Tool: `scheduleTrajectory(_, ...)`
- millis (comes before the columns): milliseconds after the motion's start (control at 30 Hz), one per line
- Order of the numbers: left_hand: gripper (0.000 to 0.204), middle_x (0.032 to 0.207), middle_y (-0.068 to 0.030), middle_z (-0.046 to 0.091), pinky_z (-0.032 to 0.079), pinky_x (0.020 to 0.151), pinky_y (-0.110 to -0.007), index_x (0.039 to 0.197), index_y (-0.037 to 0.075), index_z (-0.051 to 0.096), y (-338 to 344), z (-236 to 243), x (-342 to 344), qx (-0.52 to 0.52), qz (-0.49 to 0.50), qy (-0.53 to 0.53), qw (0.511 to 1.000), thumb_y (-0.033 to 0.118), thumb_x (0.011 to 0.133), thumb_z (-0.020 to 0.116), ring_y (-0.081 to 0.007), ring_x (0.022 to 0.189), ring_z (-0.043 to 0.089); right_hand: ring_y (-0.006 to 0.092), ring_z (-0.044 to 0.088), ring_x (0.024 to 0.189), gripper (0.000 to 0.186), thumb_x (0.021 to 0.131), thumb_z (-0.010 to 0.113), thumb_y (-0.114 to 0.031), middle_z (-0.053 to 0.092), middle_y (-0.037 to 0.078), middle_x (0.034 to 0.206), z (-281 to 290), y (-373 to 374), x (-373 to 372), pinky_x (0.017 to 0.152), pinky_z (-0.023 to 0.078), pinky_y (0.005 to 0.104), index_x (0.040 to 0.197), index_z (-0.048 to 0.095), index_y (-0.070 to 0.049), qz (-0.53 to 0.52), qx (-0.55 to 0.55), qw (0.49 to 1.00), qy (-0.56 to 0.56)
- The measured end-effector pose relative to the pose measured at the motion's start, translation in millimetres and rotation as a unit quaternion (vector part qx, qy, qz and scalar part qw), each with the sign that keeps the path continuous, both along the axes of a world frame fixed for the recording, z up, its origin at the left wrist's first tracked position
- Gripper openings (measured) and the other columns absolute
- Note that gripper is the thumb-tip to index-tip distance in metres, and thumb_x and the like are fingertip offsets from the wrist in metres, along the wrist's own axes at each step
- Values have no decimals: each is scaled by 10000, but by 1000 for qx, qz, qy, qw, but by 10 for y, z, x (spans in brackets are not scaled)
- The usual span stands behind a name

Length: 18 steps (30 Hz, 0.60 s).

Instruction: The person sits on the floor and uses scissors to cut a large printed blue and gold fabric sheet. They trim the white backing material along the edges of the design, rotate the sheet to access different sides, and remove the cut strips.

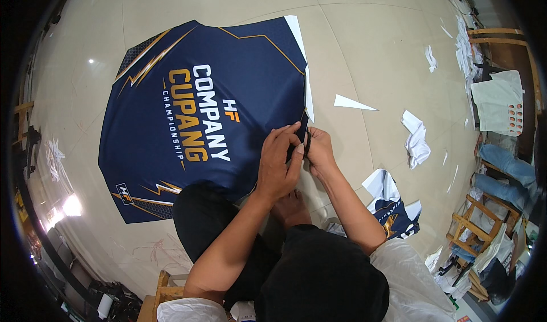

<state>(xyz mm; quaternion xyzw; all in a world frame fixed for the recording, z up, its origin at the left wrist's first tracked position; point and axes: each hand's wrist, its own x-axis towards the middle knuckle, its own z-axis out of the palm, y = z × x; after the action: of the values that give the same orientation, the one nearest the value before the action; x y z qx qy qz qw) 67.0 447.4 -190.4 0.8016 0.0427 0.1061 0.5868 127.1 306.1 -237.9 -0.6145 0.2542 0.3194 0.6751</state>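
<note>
A large navy fabric panel [245, 71] with gold lines, lightning shapes and printed lettering lies spread on the floor, a white strip [309, 91] running down its right edge. At the panel's lower right edge, my left hand [282, 157] pinches the cloth between thumb and fingers. Right beside it, my right hand [321, 151] is closed around dark-handled scissors [308, 143]. The scissors' blades are mostly hidden by the cloth and my fingers.
A white triangular scrap [354, 103] and a crumpled white piece [416, 139] lie to the right. Near my right forearm is a bunched navy-and-white printed piece [396, 216]. Wooden stools [476, 225] and a seated person's jeans [504, 168] are at far right. My knee [202, 214] touches the panel's near side.
</note>
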Motion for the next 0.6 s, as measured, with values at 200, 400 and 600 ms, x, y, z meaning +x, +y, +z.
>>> scheduleTrajectory(200, 146, 1355, -242, 685, 419, 1162, -510, 1138, -23, 612, 22, 23, 1, -10, 4, 4, 1000, 38, 1005, 617, -419, 1301, 612, 119, 535, 495, 257, 1000, 719, -210, 610, 54, 651, 195, 143, 86, 462, 422, 263, 862, 617, -19, -26, -25, 999, 1)
scheduleTrajectory(400, 151, 1347, -224, 693, 423, 1138, -542, 1095, -15, 638, 0, 6, 4, -26, 17, -4, 1000, 73, 974, 644, -449, 1269, 613, 129, 531, 491, 227, 990, 710, -180, 608, 56, 656, 130, 136, 161, 472, 423, 274, 860, 622, -15, -23, -22, 999, -15)
scheduleTrajectory(600, 154, 1290, -221, 697, 401, 1178, -514, 1143, -26, 620, 18, -14, -9, -8, 7, -5, 1000, 68, 1020, 619, -395, 1270, 625, 94, 640, 694, 93, 981, 721, -118, 701, 28, 830, 19, 112, 155, 610, 515, 254, 969, 704, -28, -17, -11, 1000, 6)
